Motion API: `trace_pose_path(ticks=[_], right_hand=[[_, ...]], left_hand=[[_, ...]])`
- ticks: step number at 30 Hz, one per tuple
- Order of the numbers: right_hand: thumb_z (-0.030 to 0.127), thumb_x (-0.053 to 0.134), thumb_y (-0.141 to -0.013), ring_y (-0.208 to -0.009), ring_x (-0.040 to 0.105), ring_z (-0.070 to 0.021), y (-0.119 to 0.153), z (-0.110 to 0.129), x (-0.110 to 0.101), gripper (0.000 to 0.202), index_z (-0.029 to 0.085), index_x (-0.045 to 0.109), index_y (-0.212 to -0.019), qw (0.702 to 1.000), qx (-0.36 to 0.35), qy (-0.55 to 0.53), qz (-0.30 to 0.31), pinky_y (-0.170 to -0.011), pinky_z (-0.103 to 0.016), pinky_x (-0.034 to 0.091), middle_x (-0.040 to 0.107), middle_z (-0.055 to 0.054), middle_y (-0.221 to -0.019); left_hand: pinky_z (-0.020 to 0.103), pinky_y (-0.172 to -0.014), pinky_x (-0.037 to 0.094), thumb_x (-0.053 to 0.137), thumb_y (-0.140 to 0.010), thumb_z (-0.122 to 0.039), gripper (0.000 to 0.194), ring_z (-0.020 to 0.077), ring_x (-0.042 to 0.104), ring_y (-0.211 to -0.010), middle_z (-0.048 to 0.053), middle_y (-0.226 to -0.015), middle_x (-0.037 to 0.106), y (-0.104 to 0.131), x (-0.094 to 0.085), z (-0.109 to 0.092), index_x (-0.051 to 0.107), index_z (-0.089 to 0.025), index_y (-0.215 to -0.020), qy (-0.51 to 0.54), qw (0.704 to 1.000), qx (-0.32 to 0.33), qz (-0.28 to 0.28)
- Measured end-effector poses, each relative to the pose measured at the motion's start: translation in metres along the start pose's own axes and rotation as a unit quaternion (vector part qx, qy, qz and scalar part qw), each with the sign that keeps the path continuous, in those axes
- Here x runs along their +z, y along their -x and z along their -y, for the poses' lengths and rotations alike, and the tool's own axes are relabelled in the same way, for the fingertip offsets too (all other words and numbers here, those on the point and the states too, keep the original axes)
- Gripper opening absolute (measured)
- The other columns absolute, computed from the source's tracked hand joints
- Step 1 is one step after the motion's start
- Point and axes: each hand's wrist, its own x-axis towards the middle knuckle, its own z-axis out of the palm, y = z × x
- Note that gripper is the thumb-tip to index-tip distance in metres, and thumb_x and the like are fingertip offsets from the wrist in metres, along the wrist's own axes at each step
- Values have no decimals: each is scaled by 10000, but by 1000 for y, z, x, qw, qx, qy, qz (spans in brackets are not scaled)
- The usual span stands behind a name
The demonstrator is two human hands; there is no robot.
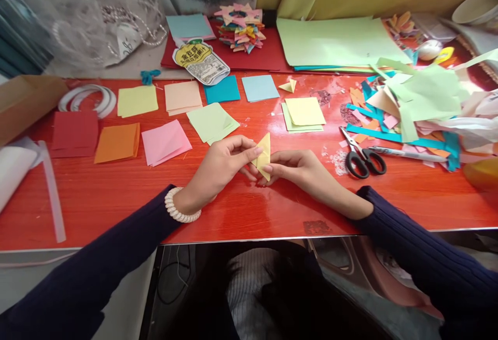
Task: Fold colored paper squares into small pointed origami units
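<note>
Between my two hands, just above the red table [233, 221], is a yellow piece of paper [265, 149] folded into a small triangle. My left hand [229, 166] pinches its left side with thumb and fingers. At its lower right edge, my right hand [298, 169] grips it the same way, fingertips partly hidden behind the paper. Beyond my hands lies a stack of yellow and green paper squares [305, 112]. A small folded yellow paper piece [288, 86] sits behind that stack. Nearest on the left is a light green stack [213, 122].
Stacks of pink [166, 142], orange [117, 143] and red paper [74, 133] lie to the left. Scissors [360, 156] and a pen [406, 152] rest at right beside paper scraps [424, 101]. A folded-paper ornament [240, 28] and large green sheets [338, 42] stand at the back.
</note>
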Motion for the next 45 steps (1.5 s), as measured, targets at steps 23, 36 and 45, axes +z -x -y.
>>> trace_pose_path(ticks=[23,36,45], right_hand=[[390,642,-768,-668,651,-141,5,2,6,224,181,721,-754,1000,-14,20,4,-669,-269,532,710,-25,-722],[371,576,-831,-733,630,-130,6,-1,3,223,200,708,-776,993,-70,80,-47,-699,-249,483,695,-2,-757],[485,484,-859,-621,584,-107,0,-1,2,358,159,630,-832,989,-60,76,-115,-605,-240,489,624,-27,-724]], left_hand=[[176,-472,407,546,-832,-302,212,77,502,-573,-6,-665,527,6,0,0,525,-145,-691,47,997,-30,46],[302,-953,398,492,-893,-272,263,155,521,-1065,59,-1099,617,3,-16,10,570,-189,-1130,-372,867,327,57],[230,-783,449,525,-861,-366,228,132,603,-845,17,-928,684,4,-14,-1,665,-189,-894,-250,956,152,-3]])
